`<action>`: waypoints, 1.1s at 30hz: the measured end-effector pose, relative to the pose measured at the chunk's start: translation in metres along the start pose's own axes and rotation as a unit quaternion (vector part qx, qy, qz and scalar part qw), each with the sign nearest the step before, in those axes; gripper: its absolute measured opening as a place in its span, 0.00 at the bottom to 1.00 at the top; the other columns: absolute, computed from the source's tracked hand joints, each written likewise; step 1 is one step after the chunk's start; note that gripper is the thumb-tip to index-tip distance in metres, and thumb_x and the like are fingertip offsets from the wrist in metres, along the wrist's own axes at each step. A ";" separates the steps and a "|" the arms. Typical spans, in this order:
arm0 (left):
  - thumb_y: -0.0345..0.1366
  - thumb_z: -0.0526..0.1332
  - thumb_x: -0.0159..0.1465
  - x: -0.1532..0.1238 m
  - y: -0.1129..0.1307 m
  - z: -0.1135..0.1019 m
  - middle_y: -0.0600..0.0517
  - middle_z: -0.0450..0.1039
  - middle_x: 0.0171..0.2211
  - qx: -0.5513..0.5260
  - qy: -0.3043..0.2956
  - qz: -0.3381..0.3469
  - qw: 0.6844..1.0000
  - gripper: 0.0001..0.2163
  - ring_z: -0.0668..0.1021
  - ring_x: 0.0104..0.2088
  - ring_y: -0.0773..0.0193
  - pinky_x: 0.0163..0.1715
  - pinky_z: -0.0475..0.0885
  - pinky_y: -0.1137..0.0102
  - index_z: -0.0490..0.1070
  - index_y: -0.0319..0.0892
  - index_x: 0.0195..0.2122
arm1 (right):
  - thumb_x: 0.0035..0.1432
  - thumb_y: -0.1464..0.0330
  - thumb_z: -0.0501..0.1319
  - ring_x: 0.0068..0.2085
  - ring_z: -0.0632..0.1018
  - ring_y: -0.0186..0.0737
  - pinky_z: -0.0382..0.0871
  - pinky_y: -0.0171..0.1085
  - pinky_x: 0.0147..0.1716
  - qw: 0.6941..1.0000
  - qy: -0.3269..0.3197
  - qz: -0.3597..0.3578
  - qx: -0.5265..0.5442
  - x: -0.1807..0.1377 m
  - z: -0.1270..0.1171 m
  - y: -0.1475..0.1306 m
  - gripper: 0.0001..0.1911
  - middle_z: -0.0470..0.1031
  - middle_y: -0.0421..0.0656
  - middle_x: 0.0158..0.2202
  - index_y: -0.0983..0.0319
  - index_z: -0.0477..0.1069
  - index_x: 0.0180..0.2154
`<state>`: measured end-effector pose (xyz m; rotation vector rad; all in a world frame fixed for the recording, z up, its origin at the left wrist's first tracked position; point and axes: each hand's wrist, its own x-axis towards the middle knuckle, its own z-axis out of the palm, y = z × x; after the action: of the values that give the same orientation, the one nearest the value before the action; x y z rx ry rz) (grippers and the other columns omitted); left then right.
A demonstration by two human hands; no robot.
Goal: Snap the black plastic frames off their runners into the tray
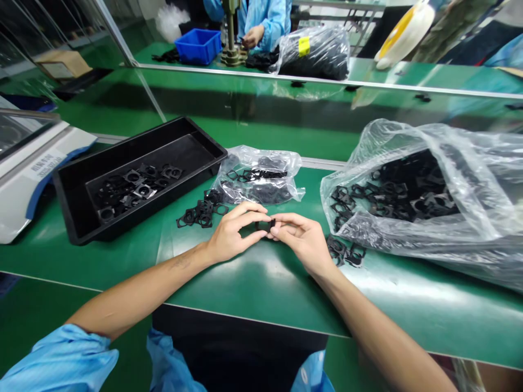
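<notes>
Just above the green table, my left hand (233,231) and my right hand (302,238) meet at a small black plastic part (263,225). Left thumb and fingers grip it from one side, the right fingertips pinch its other end. Fingers cover much of the part, so its full shape is hidden. Behind my left hand lies a loose pile of flat black ring-shaped parts (202,211). A small clear bag (261,185) with black pieces sits beyond my hands. More ring-shaped parts (346,251) lie right of my right hand.
A black tray (87,231) holding square ring-holed parts stands at left, beside a white-and-blue machine (44,163). On the right, a large clear bag (412,234) spills black parts. Beyond a clear partition, a co-worker's hand (254,36) is near a blue bin (199,48).
</notes>
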<state>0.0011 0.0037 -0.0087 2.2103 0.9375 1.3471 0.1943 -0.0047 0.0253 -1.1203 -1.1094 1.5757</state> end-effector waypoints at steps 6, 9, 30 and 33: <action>0.32 0.67 0.64 -0.001 -0.002 0.002 0.46 0.77 0.44 -0.042 -0.008 -0.009 0.999 0.10 0.79 0.44 0.61 0.47 0.77 0.63 0.77 0.42 0.47 | 0.40 0.60 0.79 0.27 0.78 0.34 0.78 0.38 0.36 1.000 0.005 0.013 0.005 0.002 -0.002 0.001 0.19 0.78 0.40 0.26 0.62 0.81 0.33; 0.31 0.67 0.64 -0.001 -0.003 0.003 0.46 0.77 0.44 -0.047 -0.005 -0.014 0.999 0.10 0.79 0.45 0.61 0.47 0.77 0.63 0.77 0.42 0.47 | 0.39 0.59 0.79 0.27 0.78 0.33 0.78 0.38 0.36 1.000 0.009 0.016 0.006 0.003 -0.002 0.002 0.19 0.78 0.40 0.26 0.62 0.81 0.32; 0.30 0.65 0.64 0.000 0.003 0.009 0.46 0.75 0.43 -0.028 0.011 0.009 1.000 0.10 0.80 0.43 0.62 0.42 0.80 0.66 0.77 0.43 0.47 | 0.35 0.57 0.79 0.27 0.77 0.34 0.75 0.36 0.32 0.999 0.017 -0.004 -0.047 0.004 -0.005 0.003 0.22 0.77 0.40 0.26 0.62 0.77 0.29; 0.31 0.65 0.65 -0.001 0.005 0.011 0.45 0.75 0.43 -0.028 0.011 0.018 0.999 0.11 0.80 0.44 0.62 0.42 0.80 0.66 0.76 0.43 0.49 | 0.39 0.55 0.78 0.27 0.76 0.34 0.75 0.36 0.32 0.996 0.025 -0.024 -0.080 0.005 -0.006 0.004 0.21 0.76 0.40 0.26 0.62 0.76 0.28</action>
<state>0.0119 -0.0002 -0.0112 2.1842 0.8612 1.3983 0.1984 0.0000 0.0189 -1.2226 -1.2382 1.4340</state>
